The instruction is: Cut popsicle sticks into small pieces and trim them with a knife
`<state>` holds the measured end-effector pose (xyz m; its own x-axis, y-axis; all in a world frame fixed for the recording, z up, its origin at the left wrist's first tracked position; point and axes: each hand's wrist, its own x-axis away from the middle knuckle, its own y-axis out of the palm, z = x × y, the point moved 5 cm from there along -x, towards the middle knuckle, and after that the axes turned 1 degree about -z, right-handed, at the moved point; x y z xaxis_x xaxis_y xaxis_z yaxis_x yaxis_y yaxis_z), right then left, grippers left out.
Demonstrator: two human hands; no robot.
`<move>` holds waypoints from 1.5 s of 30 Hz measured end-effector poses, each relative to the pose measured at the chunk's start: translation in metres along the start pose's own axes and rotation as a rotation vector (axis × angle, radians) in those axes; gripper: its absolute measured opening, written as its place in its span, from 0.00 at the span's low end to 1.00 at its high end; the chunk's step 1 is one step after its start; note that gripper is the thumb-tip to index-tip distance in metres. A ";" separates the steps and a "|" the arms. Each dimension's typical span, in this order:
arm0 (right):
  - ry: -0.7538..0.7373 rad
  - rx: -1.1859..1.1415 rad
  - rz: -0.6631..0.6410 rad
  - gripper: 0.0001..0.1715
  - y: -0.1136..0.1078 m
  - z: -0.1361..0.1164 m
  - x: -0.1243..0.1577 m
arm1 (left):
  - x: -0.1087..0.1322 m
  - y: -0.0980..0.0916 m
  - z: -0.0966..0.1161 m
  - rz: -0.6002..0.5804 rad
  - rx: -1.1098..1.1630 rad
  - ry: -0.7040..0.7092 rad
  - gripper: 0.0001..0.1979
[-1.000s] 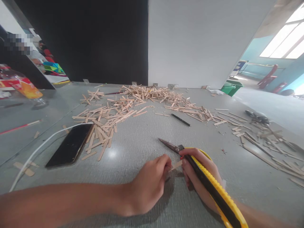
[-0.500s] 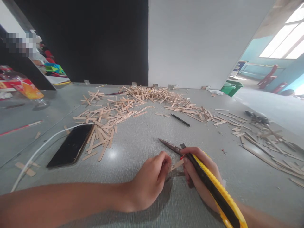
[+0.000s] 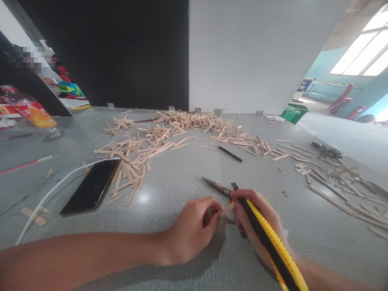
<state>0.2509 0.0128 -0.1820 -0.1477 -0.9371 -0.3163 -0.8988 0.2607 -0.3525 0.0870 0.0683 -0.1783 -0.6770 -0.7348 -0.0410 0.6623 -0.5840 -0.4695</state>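
- Two hands close together above the near middle of the worktop (image 3: 169, 182), with one small wooden stick (image 3: 228, 207) spanning the gap between.
- Changed over the last second: left hand (image 3: 192, 232) shifted slightly toward the right one. Thumb and forefinger now curved into a looser ring instead of a tight fist, tips meeting at the near end of the stick.
- Less stick showing between the fingers than a second ago. Cannot tell how much hidden by fingertips.
- Right hand (image 3: 271, 214) nearly unmoved: wrapped around a yellow-and-black cutter (image 3: 269, 234), far end of the stick at thumb and fingertips.
- Cutter tilted only a little differently, blade end pointing away past the knuckles, apart from the stick.
- Left hand: narrow pinch on the stick, no tool. Right hand: full grip on the cutter, stick end as well.
- Scissors (image 3: 216, 186) just beyond the right fingertips, blades together, pointing left, same spot as before. Handles mostly hidden under the right hand; cannot tell if gripped or just lying there.
- Meaning for the work, as a judgement: a change of finger hold rather than a cutting stroke; stick steadied from both ends, no visible break.
- Unchanged around: heaped sticks (image 3: 194, 119) at the back, black pen (image 3: 230, 154) beyond the scissors, phone (image 3: 92, 186) with white cable (image 3: 60, 180) at left, loose strips (image 3: 330, 196) scattered at right.
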 end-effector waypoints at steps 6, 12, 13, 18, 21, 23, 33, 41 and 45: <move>0.038 -0.037 0.039 0.09 0.000 0.004 0.003 | 0.001 0.001 -0.003 -0.003 0.127 -0.032 0.05; 0.036 -0.025 0.061 0.07 -0.002 -0.001 0.001 | 0.004 -0.007 -0.002 0.116 0.321 -0.026 0.11; 0.021 -0.015 0.037 0.07 -0.001 -0.003 0.000 | 0.005 -0.009 -0.002 0.132 0.347 -0.018 0.12; -0.055 0.045 -0.101 0.06 0.004 -0.012 -0.001 | 0.004 -0.010 0.000 0.143 0.451 0.001 0.14; -0.075 0.070 -0.141 0.06 0.007 -0.013 -0.001 | 0.002 -0.009 0.001 0.110 0.446 0.008 0.13; -0.113 0.112 -0.141 0.07 0.007 -0.014 -0.002 | 0.002 -0.010 0.002 0.113 0.433 0.010 0.13; -0.100 0.221 -0.083 0.27 0.010 -0.005 -0.002 | 0.006 -0.010 0.001 0.207 0.501 0.037 0.12; -0.112 0.238 -0.113 0.19 0.012 -0.010 -0.006 | 0.006 -0.008 0.003 0.130 0.519 0.041 0.13; -0.115 0.269 -0.119 0.17 0.013 -0.012 -0.006 | 0.007 -0.008 0.004 0.108 0.510 0.041 0.13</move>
<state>0.2349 0.0191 -0.1743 0.0136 -0.9363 -0.3511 -0.7635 0.2170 -0.6083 0.0785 0.0666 -0.1716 -0.6014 -0.7921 -0.1044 0.7944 -0.6068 0.0279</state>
